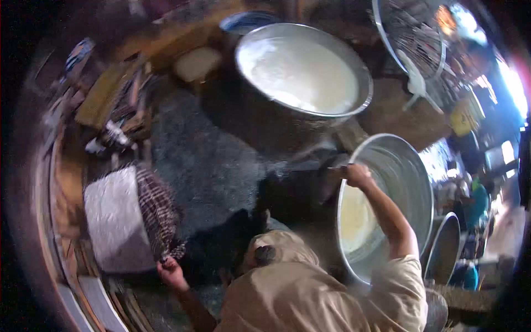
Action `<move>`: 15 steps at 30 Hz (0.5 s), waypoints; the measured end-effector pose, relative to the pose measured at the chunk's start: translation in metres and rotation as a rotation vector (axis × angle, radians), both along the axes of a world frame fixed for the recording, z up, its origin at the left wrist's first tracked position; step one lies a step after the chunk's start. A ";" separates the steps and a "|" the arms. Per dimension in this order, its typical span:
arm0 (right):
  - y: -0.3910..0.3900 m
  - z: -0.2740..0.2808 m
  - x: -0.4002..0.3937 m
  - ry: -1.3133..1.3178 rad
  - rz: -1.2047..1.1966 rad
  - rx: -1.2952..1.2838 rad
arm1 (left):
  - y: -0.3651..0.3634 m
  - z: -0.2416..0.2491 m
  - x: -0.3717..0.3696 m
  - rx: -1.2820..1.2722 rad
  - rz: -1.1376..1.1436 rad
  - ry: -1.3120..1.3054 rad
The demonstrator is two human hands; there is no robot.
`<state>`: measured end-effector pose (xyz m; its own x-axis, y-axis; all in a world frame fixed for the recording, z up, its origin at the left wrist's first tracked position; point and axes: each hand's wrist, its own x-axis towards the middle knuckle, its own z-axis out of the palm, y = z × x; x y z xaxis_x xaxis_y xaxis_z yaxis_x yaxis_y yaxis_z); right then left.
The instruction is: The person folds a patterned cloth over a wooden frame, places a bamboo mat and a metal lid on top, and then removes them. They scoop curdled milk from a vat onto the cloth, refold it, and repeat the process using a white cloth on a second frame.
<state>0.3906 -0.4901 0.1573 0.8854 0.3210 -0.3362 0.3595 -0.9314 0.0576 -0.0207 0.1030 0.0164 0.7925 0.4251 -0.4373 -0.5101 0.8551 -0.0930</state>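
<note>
My left hand (171,273) is closed on the corner of a dark checked cloth (157,207), which hangs along the side of a white-topped block (117,218). On the right, my right hand (358,175) has its fingers wrapped round something dark at the rim of a large metal pot (417,193). That pot is tilted, with some pale yellowish liquid (354,218) lying in it. Beyond it stands a wide metal basin (362,91) filled with white liquid (301,72).
Wooden pieces (105,102) lie at the upper left. A round wire rack (423,41) is at the upper right, near a white cloth (415,80). Another metal vessel (444,246) stands right of the tilted pot. Dark floor (199,155) lies between the block and the pots.
</note>
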 end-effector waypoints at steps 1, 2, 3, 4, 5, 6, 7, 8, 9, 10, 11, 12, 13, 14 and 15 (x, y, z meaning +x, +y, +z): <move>-0.019 -0.016 0.005 0.077 -0.043 -0.193 | -0.028 0.032 0.014 -0.079 -0.005 0.017; -0.031 -0.031 0.022 0.111 0.040 -0.163 | -0.062 0.057 0.019 -0.051 0.110 -0.009; -0.058 -0.070 0.045 0.120 0.593 -0.408 | -0.090 0.074 0.026 -0.021 0.224 -0.035; 0.007 0.024 0.011 0.159 -0.070 -0.142 | -0.106 0.081 0.032 0.017 0.162 -0.070; -0.042 -0.052 0.055 -0.015 0.438 -0.368 | -0.121 0.082 0.029 0.054 0.120 -0.088; 0.000 -0.044 0.065 -0.002 0.392 -0.250 | -0.128 0.069 0.026 -0.159 0.119 -0.138; 0.045 -0.031 0.073 0.025 0.348 -0.134 | -0.140 0.076 0.037 -0.193 0.165 -0.257; 0.080 -0.059 0.083 0.350 0.112 0.350 | -0.153 0.068 0.039 -0.147 0.265 -0.119; 0.121 -0.095 0.095 0.707 -0.158 0.791 | -0.165 0.055 0.037 -0.018 0.419 0.065; 0.186 -0.111 0.084 0.394 0.505 0.153 | -0.180 0.096 0.062 -0.018 0.566 0.444; 0.233 -0.122 0.048 0.511 0.725 0.506 | -0.185 0.112 0.069 -0.005 0.548 0.398; 0.277 -0.129 0.000 0.788 0.592 0.657 | -0.193 0.100 0.063 0.091 0.558 0.327; 0.314 -0.127 -0.050 1.408 0.579 1.038 | -0.202 0.088 0.060 0.192 0.567 0.263; 0.359 -0.127 -0.094 1.642 0.028 0.476 | -0.217 0.128 0.081 0.316 0.724 0.561; 0.383 -0.197 -0.114 2.486 0.004 0.369 | -0.224 0.132 0.081 0.298 0.786 0.566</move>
